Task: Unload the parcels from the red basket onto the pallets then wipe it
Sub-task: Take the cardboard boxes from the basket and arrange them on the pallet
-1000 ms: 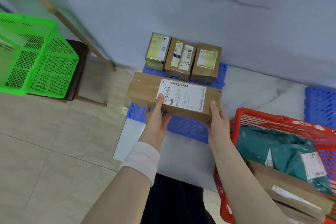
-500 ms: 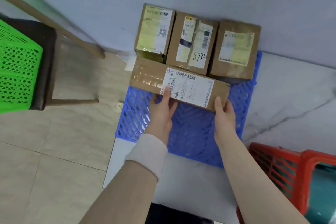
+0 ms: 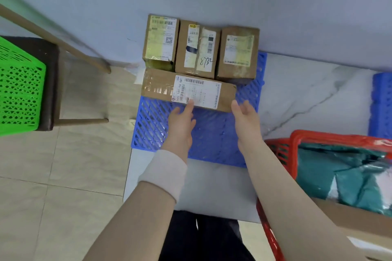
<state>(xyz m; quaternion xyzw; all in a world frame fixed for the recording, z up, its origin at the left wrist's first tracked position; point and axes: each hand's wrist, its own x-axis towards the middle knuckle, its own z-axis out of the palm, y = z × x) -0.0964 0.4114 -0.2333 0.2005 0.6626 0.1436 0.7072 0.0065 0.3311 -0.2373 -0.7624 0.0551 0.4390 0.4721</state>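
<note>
A long cardboard parcel with a white label lies on the blue pallet, right in front of three smaller boxes that stand against the wall. My left hand still touches the parcel's near edge with straight fingers. My right hand hovers just off its right end, fingers loose and holding nothing. At the lower right is the red basket, with a green mailer bag and a cardboard box inside.
A green basket sits on a dark stool at the left, with a wooden leg slanting up the wall. Another blue pallet shows at the right edge. Tiled floor lies to the left, a marble slab under the pallets.
The long parcel has been carried forward and set down on the blue pallet in front of the three boxes. Both hands have loosened their hold on it; the right hand has come off.
</note>
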